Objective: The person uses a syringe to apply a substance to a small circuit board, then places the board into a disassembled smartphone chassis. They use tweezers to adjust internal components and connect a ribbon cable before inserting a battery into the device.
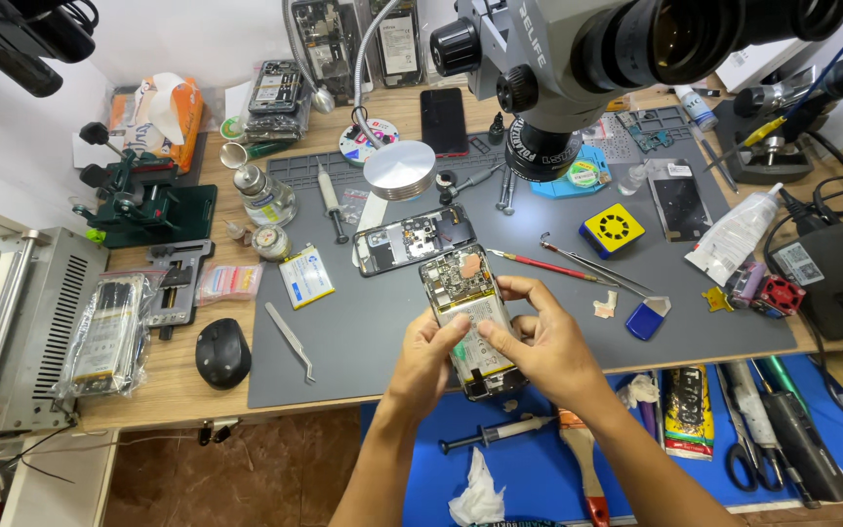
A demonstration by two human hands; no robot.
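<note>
A wooden bench [178, 390] carries a grey mat [363, 342] and a black mouse [222, 352].

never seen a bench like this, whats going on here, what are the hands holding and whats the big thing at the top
There is one picture, taken by a camera worn on the person's head, looking down at a repair bench. The two bare hands belong to that person. The left hand and right hand together hold an opened phone with its back cover off, so the battery and circuit board show.

The big grey thing at the top is a microscope hanging over the bench. Under the hands is a grey work mat on a wooden table. On the mat lie a second opened phone, metal tweezers, a red-handled tool and a small yellow box. A black computer mouse sits left of the mat.
</note>
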